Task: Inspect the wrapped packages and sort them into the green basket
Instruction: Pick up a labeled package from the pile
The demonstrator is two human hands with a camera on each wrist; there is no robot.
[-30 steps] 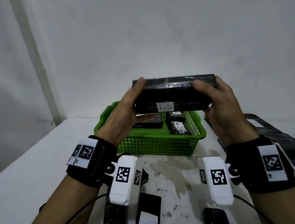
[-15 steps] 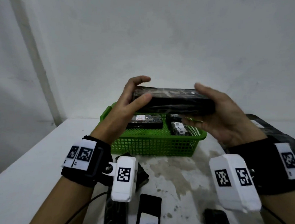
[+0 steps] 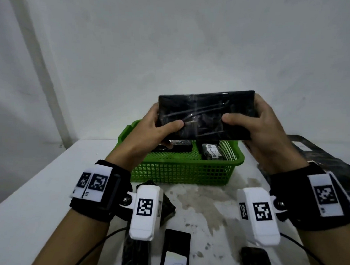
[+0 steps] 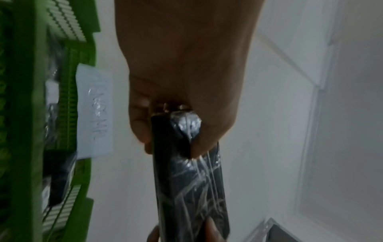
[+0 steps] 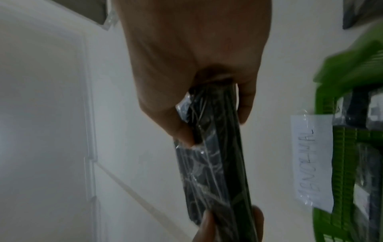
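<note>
A flat black package wrapped in clear film (image 3: 206, 113) is held up in the air above the green basket (image 3: 180, 169), its broad face turned toward me. My left hand (image 3: 160, 127) grips its left end, thumb across the front. My right hand (image 3: 248, 123) grips the right end the same way. In the left wrist view the package (image 4: 192, 180) shows edge-on under the thumb, and in the right wrist view the package (image 5: 213, 163) also shows edge-on. Two wrapped packages (image 3: 210, 152) lie inside the basket.
Several more black packages (image 3: 176, 250) lie on the white table near its front edge. A large black flat item (image 3: 325, 159) lies to the right of the basket. A white paper label (image 5: 311, 160) hangs on the basket's far wall. A bare wall stands behind.
The package has been turned in both hands: a labelled side faced me, then it lay flat, and now its unlabelled broad face stands toward me. Both hands shifted their grip.
</note>
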